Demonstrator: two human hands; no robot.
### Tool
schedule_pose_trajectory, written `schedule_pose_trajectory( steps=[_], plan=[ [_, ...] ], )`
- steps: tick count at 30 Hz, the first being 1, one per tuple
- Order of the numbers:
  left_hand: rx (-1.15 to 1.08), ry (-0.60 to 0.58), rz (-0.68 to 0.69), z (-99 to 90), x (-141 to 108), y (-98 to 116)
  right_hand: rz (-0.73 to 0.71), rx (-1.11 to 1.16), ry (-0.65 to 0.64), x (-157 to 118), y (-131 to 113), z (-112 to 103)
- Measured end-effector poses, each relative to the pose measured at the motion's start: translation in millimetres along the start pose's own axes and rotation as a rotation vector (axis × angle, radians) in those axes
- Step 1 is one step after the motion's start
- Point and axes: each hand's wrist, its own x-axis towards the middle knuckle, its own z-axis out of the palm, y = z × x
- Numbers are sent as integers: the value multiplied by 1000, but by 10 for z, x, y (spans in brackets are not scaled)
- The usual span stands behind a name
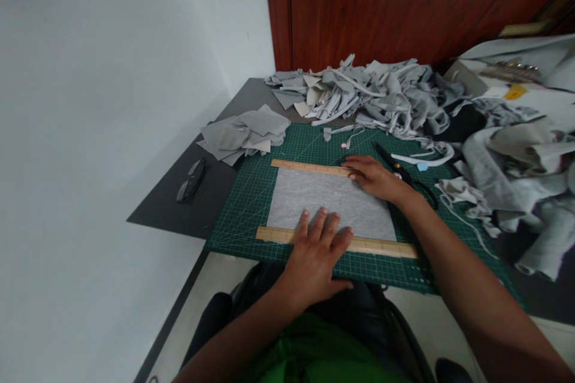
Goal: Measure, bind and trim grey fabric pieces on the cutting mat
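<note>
A grey piece of fabric (327, 194) lies flat on a green cutting mat (242, 203). One wooden ruler (305, 166) runs along its far edge, and a second wooden ruler (381, 246) along its near edge. My left hand (313, 260) rests palm down with fingers spread, across the near ruler and onto the fabric. My right hand (371, 176) is at the right end of the far ruler, its fingers on the far side and thumb on the near side; the ruler's end is hidden under it. Black-handled scissors (402, 172) lie just beyond my right wrist.
Stacked grey fabric pieces (247, 131) lie at the mat's far left corner, eyeglasses (191, 181) on the dark table (157, 209). A heap of fabric scraps (359, 93) fills the back. Rolled fabric (530, 173) and a white box (469, 75) stand right. A white wall borders the left.
</note>
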Motion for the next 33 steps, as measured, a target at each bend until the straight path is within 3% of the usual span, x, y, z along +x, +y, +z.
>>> schedule_pose_trajectory(
  steps=[12, 20, 33],
  plan=[
    [-7, 2, 1, 1, -4, -8, -21, 79, -53, -29, 71, -82],
    [-16, -2, 6, -19, -4, -11, -49, 13, -50, 37, -110, -112],
    [-3, -10, 14, -16, -5, -21, 31, 42, 39, 87, -96, -17]
  ],
)
